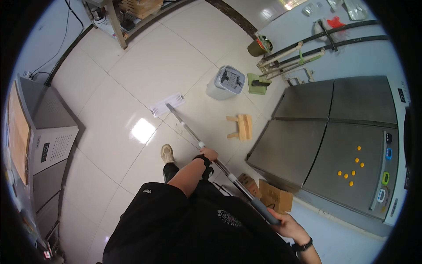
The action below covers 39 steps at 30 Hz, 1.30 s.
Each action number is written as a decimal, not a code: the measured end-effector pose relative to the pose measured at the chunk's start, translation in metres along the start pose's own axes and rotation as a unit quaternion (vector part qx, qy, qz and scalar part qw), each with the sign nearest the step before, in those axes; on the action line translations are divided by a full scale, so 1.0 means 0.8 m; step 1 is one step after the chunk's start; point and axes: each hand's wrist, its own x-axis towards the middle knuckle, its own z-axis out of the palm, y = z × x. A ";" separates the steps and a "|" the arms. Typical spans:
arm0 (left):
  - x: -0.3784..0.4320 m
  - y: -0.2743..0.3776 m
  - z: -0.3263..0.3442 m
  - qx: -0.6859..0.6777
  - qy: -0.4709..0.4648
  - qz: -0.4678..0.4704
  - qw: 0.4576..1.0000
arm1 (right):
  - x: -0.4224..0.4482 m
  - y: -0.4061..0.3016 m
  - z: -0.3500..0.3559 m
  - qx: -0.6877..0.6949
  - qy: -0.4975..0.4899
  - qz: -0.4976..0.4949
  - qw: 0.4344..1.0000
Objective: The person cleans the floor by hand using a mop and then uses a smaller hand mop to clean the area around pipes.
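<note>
A flat mop slants across the view, its white rectangular head (167,105) lying on the tiled floor and its metal pole (190,131) rising toward my body. Partway up the pole, my left hand (209,153) is wrapped around it, with a black band on the wrist. My right hand (286,224) grips the upper end of the grey handle sleeve (264,210) at my right side. Beyond the mop's right side stands a grey-white mop bucket (221,87) with a slotted top.
Right of the pole are a small wooden stool (244,127), a green broom head (257,83), open cardboard boxes (277,197) and a steel refrigerator (296,145). A dark bin (259,47) stands farther back. At left is a steel cabinet (52,112); a table leg (116,26) stands top left.
</note>
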 end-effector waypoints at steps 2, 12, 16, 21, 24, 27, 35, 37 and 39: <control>0.003 0.035 0.026 -0.030 -0.019 0.116 0.993 | -0.062 0.015 0.002 -0.014 -0.005 0.079 0.997; -0.020 0.085 0.037 -0.722 0.113 -0.138 0.669 | -0.110 -0.042 -0.072 -0.085 0.144 0.004 0.986; -0.043 0.058 0.012 -0.696 0.241 -0.087 0.671 | -0.103 -0.054 -0.112 -0.195 0.197 -0.138 0.951; -0.081 0.020 -0.034 -0.797 0.081 -0.219 0.557 | -0.064 -0.056 -0.162 -0.336 0.187 -0.360 0.850; -0.137 0.013 -0.023 -0.832 0.134 -0.214 0.493 | -0.050 -0.072 -0.178 -0.397 0.174 -0.421 0.797; -0.222 0.021 -0.010 -0.802 0.226 -0.214 0.511 | -0.037 -0.087 -0.186 -0.425 0.177 -0.486 0.743; -0.510 0.059 0.297 -0.662 0.521 -0.462 0.277 | -0.020 -0.157 -0.156 -0.376 0.206 -0.665 0.612; -0.563 0.114 0.370 -0.677 0.570 -0.450 0.118 | -0.016 -0.173 -0.126 -0.282 0.192 -0.706 0.621; -0.604 0.179 0.440 -0.672 0.582 -0.457 0.022 | -0.012 -0.189 -0.097 -0.227 0.183 -0.732 0.615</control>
